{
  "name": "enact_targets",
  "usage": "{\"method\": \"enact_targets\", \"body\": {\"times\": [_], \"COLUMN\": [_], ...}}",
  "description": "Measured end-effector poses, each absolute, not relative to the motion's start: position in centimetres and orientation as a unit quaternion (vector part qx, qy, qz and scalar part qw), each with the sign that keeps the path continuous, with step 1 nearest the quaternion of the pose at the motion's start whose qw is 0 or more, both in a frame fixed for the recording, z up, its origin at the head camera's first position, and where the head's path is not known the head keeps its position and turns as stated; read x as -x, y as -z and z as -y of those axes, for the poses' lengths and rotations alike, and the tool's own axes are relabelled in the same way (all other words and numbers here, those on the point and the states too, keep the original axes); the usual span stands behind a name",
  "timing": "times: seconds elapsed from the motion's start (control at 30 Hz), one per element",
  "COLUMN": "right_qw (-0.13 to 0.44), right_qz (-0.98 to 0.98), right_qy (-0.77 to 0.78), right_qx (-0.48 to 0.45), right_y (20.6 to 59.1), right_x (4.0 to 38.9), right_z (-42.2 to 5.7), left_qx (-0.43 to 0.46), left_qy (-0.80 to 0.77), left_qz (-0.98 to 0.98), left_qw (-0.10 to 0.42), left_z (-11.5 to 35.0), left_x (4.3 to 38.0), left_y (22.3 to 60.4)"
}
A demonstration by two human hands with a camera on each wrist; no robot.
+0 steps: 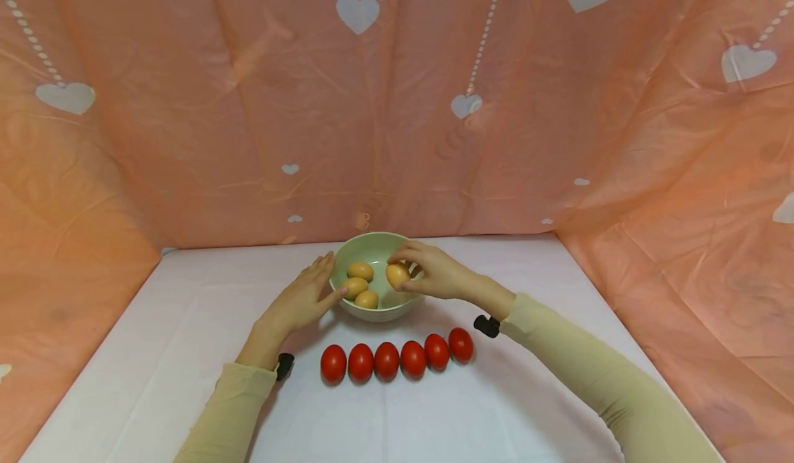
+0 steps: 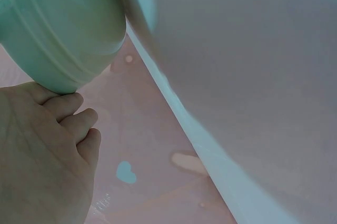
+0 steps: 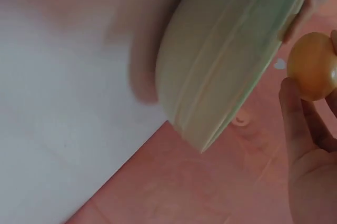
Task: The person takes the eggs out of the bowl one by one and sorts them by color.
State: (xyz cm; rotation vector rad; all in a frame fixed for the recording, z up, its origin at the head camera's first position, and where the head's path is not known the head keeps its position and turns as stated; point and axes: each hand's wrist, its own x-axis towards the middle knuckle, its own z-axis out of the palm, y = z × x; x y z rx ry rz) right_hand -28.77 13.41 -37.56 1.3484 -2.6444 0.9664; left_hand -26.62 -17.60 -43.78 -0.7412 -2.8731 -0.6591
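A pale green bowl (image 1: 373,316) sits toward the back of the white table, with 3 yellow-brown eggs (image 1: 360,271) lying in its left part. My right hand (image 1: 443,272) pinches another yellow-brown egg (image 3: 314,67) between thumb and fingers, over the bowl's right side. In the right wrist view that egg is up beyond the bowl's rim. At the bowl's left side rests my left hand (image 1: 302,299), fingers extended along the outer wall and thumb at the near rim. The left wrist view shows its fingertips (image 2: 71,100) against the bowl.
Several red eggs (image 1: 387,362) stand in a row in front of the bowl, between the forearms. The white table (image 1: 205,311) ends at an orange-pink cloth backdrop (image 1: 397,139) printed with hearts, which also hangs at both sides.
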Motion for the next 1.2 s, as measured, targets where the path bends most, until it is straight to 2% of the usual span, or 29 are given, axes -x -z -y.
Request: {"method": "enact_targets", "body": {"times": [0.33, 0.63, 1.2], "right_qw": [0.04, 0.096, 0.063], "right_qz": [0.827, 0.804, 0.769], "right_qy": [-0.362, -0.381, -0.44], "right_qx": [-0.428, -0.446, -0.459], "right_y": [38.7, 39.6, 42.0], "right_x": [26.1, 23.2, 18.5], "right_z": [-13.4, -12.7, -9.8], "left_qx": [0.242, 0.238, 0.242], "left_qy": [0.215, 0.216, 0.222], "left_qz": [0.945, 0.946, 0.944], "left_qw": [0.05, 0.047, 0.039], "left_z": [17.8, 17.7, 17.6], "left_x": [26.6, 26.4, 26.6], "left_y": [44.0, 43.8, 43.8]}}
